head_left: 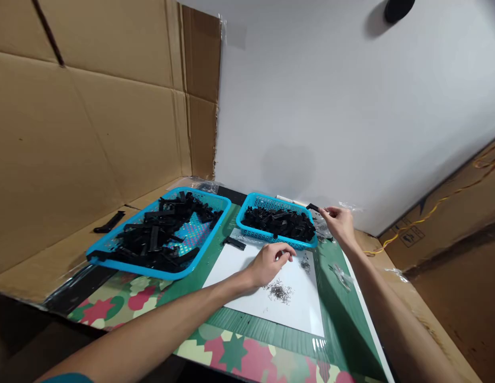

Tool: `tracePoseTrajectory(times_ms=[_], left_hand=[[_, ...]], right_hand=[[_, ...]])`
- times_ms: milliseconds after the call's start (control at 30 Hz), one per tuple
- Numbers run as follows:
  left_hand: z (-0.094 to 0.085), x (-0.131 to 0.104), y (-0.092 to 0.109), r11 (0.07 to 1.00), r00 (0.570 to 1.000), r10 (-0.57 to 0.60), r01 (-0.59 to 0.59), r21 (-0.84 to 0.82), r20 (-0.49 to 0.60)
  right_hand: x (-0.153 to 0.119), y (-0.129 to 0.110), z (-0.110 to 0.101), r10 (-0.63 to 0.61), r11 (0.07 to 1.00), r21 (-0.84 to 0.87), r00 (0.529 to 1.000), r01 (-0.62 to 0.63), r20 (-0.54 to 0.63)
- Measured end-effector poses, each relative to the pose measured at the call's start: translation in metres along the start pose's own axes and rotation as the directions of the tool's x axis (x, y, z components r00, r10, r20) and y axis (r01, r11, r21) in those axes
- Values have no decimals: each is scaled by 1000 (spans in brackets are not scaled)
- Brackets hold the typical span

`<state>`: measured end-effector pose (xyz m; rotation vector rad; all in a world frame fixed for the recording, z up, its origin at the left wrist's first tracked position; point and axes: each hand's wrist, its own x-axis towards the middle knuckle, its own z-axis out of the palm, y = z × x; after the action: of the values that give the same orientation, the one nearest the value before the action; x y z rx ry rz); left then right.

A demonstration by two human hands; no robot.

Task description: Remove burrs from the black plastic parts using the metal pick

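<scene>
My right hand [340, 222] is raised at the right end of the smaller blue basket [251, 199]. Its thumb and fingers pinch one end of a black plastic part [312, 207]. Over the white sheet [243, 300], my left hand [271, 261] is curled with its fingertips together; whatever they hold, if anything, is too small to make out. Beside that hand lies a loose pile of tiny metal pieces [279, 291], with a smaller cluster [305, 265] farther right. A single black L-shaped part [234, 243] rests near the sheet's far left edge.
A larger blue basket [210, 250] of black parts stands at the left, with another black part [109, 222] on the cardboard beyond it. Small clear plastic bags [341, 277] lie right of the sheet. Cardboard walls [123, 117] and a yellow cord [426, 215] border the table.
</scene>
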<state>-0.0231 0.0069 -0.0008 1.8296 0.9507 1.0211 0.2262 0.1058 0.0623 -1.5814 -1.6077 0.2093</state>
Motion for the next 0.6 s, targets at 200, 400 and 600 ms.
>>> tracePoseTrajectory(times_ms=[200,400,600], left_hand=[[1,-3,-4,978,993,102,-113,177,66],[-37,0,40,350,673,669,-659,666,314],[-147,19,68,437,963,172,113,892,-206]], right_hand=[[9,-15,14,-35,996,-70,987,46,157],[-22,-25,-15,-143,987,-59,987,147,70],[-91,-3,-34,-193,980,56,981,191,32]])
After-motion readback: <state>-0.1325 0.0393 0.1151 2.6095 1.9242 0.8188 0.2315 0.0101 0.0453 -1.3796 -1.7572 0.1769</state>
